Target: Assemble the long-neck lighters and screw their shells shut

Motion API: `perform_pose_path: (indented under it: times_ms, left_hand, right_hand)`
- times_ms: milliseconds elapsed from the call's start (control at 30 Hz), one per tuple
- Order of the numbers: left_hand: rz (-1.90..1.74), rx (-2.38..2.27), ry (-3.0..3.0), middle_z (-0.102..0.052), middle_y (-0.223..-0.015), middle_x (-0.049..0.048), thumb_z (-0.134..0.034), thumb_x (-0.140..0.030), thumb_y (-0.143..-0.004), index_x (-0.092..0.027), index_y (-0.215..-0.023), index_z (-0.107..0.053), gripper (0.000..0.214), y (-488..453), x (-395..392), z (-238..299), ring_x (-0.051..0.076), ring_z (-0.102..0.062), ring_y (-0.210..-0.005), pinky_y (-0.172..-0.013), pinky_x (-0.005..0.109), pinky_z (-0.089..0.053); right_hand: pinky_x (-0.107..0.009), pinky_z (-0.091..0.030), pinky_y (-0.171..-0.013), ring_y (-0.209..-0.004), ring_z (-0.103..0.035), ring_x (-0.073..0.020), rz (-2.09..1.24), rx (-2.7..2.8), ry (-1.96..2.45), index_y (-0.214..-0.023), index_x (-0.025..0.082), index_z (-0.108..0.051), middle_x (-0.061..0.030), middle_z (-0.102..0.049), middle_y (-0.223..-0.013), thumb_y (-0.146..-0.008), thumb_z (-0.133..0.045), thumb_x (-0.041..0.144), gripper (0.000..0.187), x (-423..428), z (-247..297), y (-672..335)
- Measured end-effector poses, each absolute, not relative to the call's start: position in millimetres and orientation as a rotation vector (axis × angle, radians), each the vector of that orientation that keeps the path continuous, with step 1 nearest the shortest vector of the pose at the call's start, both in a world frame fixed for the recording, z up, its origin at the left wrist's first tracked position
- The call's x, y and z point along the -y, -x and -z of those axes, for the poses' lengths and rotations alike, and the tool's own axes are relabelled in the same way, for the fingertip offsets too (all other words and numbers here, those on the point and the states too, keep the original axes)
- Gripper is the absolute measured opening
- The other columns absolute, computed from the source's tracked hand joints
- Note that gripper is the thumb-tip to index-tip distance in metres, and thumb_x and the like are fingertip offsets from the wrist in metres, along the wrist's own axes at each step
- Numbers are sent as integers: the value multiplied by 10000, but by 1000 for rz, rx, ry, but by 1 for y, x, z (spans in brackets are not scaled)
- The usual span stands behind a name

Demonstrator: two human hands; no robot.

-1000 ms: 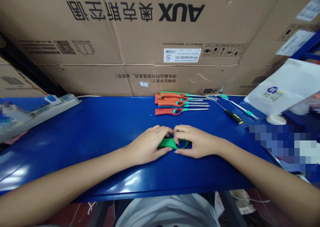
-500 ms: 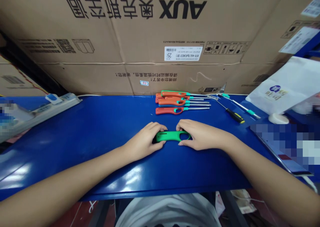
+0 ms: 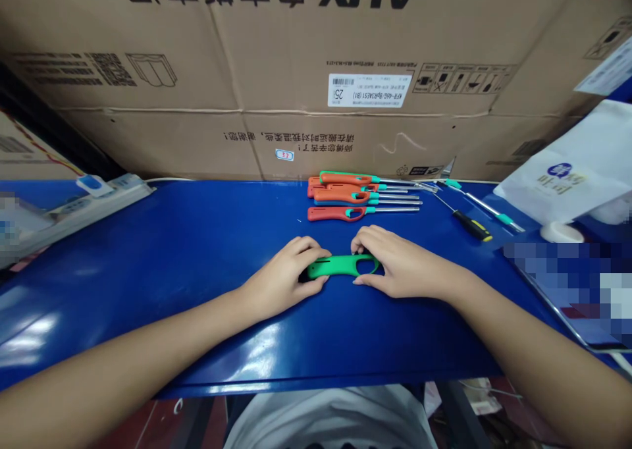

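The left hand [image 3: 284, 281] is closed over one end of a green handle [image 3: 343, 265], fingers curled on its far edge and thumb on the near edge; the right hand [image 3: 395, 264] pinches the other end the same way, fingertips by the oval hole. The handle lies lengthwise between the two hands, low on the blue table [image 3: 172, 251]. A grip at each end would seem to keep the piece from twisting, and it leaves the middle bare to view. Both forearms rest on the table, which looks like a way of steadying the grip. Just beyond the right hand's fingers, a stack of orange lighters [image 3: 345, 199] lies in parallel, rods pointing away to that hand's outer side; further out on that side lies a screwdriver [image 3: 471, 225], within reach but apart from the hands.
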State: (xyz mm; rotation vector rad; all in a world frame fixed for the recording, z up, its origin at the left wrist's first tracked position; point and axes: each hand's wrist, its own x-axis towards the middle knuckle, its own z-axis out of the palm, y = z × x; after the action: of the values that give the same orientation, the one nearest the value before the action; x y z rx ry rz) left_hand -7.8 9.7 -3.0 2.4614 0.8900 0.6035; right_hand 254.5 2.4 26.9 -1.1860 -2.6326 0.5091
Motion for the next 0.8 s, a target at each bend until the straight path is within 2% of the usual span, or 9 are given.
perform_pose_path:
  times_ms: [233,400,567,633,700,800]
  left_hand:
    - [-586,-893,-2498,-617,-1140,92,-623,-271,-950,-198,-1255,-613,315,8,-9,5,245,-587,-1053,-953,403,-519]
    - [-583,-910,-2506,-634,-1133,91,-636,-299,-947,-201,-1265,-606,334,8,-9,4,250,-602,-1045,-948,405,-522]
    - [-635,-919,-2507,-659,-1211,91,-661,-295,-933,-221,-1345,-536,437,9,-10,5,258,-612,-1099,-988,416,-511]
    - [-662,-959,-2476,-656,-1243,98,-684,-296,-916,-228,-1414,-474,545,10,-10,7,261,-619,-1105,-980,420,-518]
    - [-698,-998,-2401,-665,-1218,89,-713,-289,-894,-248,-1515,-343,724,11,-11,10,250,-638,-1081,-954,407,-535]
    - [-759,-970,-2317,-683,-1107,43,-731,-265,-880,-283,-1578,-192,882,12,-13,15,218,-661,-1019,-935,382,-543]
  right_hand:
    - [-380,-468,-815,-943,-576,-254,-486,2680,1244,-999,205,-549,-80,-620,-1013,-851,-746,373,298,-2,-28,-253]
    - [-342,-457,-743,-879,-595,-232,-502,2645,1269,-1049,206,-526,-71,-635,-1006,-870,-700,332,280,1,-28,-253]
    - [-298,-446,-705,-835,-621,-199,-533,2572,1223,-1083,223,-551,-38,-663,-980,-869,-677,324,268,-2,-31,-257]
    - [-283,-449,-705,-805,-625,-180,-525,2509,1214,-1101,220,-571,-28,-674,-955,-889,-652,336,255,-4,-33,-260]
    - [-269,-437,-671,-717,-608,-154,-516,2444,1200,-1023,211,-610,-11,-672,-844,-951,-570,356,167,-7,-35,-263]
    - [-256,-400,-596,-570,-548,-121,-566,2314,1185,-808,197,-610,13,-610,-642,-1028,-430,398,348,-12,-36,-268]
